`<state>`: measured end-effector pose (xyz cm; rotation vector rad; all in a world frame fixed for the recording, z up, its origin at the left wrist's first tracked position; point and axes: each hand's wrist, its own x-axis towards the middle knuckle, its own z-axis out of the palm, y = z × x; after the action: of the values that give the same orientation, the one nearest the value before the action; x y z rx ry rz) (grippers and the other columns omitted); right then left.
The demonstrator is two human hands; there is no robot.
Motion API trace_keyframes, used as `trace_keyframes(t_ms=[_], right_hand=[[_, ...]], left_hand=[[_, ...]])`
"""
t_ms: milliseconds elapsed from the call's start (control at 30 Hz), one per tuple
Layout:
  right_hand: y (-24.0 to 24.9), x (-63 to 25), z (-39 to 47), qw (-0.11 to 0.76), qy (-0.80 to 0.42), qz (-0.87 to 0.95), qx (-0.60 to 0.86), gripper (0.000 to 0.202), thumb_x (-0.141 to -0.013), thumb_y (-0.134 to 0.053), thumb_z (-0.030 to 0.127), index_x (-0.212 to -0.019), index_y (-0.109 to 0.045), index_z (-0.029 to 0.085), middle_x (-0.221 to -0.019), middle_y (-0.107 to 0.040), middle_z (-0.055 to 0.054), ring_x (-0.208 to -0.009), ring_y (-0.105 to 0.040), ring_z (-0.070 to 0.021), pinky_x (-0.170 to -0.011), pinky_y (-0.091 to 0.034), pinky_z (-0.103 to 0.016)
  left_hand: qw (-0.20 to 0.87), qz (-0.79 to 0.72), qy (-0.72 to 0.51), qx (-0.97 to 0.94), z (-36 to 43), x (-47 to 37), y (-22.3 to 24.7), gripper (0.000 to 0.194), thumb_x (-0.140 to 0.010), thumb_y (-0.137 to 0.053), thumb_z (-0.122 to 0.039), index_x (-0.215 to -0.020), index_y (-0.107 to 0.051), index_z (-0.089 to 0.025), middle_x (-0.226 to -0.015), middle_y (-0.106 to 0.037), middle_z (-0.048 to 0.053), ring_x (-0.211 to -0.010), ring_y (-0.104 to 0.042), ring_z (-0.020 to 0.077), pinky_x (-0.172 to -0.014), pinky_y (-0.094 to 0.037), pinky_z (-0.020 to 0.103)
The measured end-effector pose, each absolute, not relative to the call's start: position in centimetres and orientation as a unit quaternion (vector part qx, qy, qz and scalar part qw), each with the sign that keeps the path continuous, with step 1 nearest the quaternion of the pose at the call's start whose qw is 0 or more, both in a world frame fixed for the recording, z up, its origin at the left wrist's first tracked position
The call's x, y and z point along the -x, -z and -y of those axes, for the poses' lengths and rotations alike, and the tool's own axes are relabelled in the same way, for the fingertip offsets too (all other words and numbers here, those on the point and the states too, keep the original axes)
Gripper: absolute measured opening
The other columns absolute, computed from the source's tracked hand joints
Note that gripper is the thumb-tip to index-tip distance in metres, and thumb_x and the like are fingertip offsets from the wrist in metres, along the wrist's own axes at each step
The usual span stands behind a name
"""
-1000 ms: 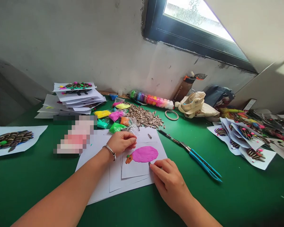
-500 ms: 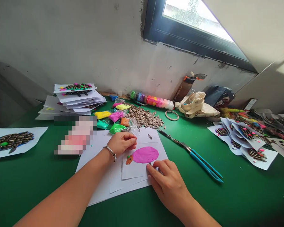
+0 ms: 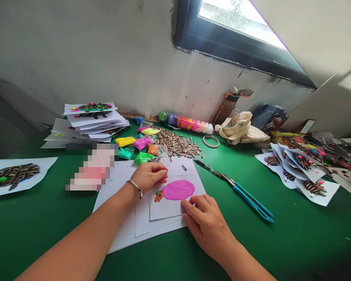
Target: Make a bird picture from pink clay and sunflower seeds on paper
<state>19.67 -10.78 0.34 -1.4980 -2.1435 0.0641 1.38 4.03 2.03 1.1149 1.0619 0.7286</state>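
Note:
A flat pink clay oval with a small brown clay head and a green dot on it lies on a small white sheet. My right hand is at the oval's lower right edge, index fingertip touching there, fingers bent together; whatever they may pinch is hidden. At the oval's upper left, my left hand rests with thumb and fingers closed in a pinch. I cannot make out what is in it. One loose sunflower seed lies on the paper above the oval.
Behind the paper are a heap of sunflower seeds and bags of coloured clay. Blue-handled tweezers lie to the right. Seed pictures are stacked left and right. A tape ring sits near a cloth bag.
My right index fingertip has stayed at the oval's lower edge, and the dark sliver beside it is no longer visible. My left hand keeps its pinch. The view has shifted slightly.

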Motion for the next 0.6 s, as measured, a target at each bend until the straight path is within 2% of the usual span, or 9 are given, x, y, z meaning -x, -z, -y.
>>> trace_keyframes(t_ms=[100,267,600], right_hand=[[-0.08,-19.99,10.88,0.291,-0.044,0.779,0.554,0.03,-0.091,-0.05,0.015,-0.12,-0.057,0.015,-0.093,-0.059,-0.01,-0.085,-0.051,-0.0207,-0.074,-0.045,-0.037],[-0.18,-19.86,10.95,0.283,-0.037,0.781,0.555,0.019,-0.09,-0.05,0.015,-0.105,-0.063,0.016,-0.087,-0.058,-0.008,-0.08,-0.051,-0.0203,-0.074,-0.044,-0.038],[-0.09,-20.15,11.01,0.304,-0.075,0.764,0.564,0.019,-0.09,-0.05,0.015,-0.099,-0.066,0.019,-0.087,-0.058,-0.007,-0.08,-0.051,-0.019,-0.073,-0.043,-0.037]], left_hand=[[0.659,-0.47,-0.323,-0.491,-4.04,-1.37,-2.03,0.046,-0.046,-0.088,-0.044,-0.074,-0.069,-0.013,-0.066,-0.069,0.005,-0.062,-0.068,0.0215,-0.063,-0.059,0.037],[0.658,-0.474,-0.321,-0.49,-4.07,-1.35,-2.05,0.043,-0.048,-0.088,-0.042,-0.074,-0.069,-0.013,-0.066,-0.07,0.006,-0.063,-0.068,0.0214,-0.063,-0.059,0.035],[0.66,-0.475,-0.321,-0.486,-4.12,-1.34,-1.92,0.04,-0.049,-0.087,-0.039,-0.074,-0.069,-0.013,-0.066,-0.07,0.005,-0.063,-0.068,0.0208,-0.063,-0.058,0.034]])
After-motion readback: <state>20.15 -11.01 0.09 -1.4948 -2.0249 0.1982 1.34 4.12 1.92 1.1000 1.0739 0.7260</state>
